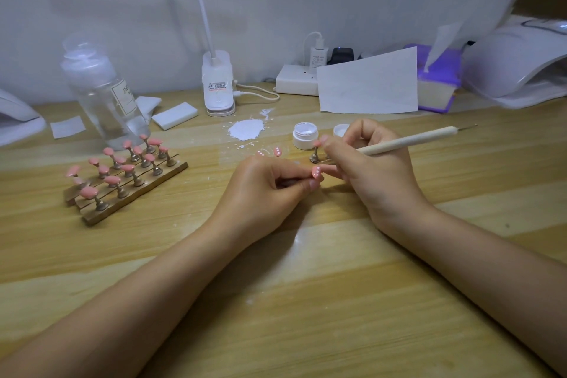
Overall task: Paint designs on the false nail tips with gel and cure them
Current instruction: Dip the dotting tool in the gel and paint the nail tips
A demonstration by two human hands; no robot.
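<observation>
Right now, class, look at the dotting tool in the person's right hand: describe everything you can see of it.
The dotting tool is a slim, pale, wood-like stick. Its far end narrows to a thin metal pin with a tiny ball tip, pointing up and right. It lies at a shallow tilt above the table. The right hand grips its lower end, hiding the working tip close to the pink nail tip that the left hand pinches.

Right hand is hiding dotting tool working tip; curing lamp is running off right edge; bottle label unreadable.
</observation>
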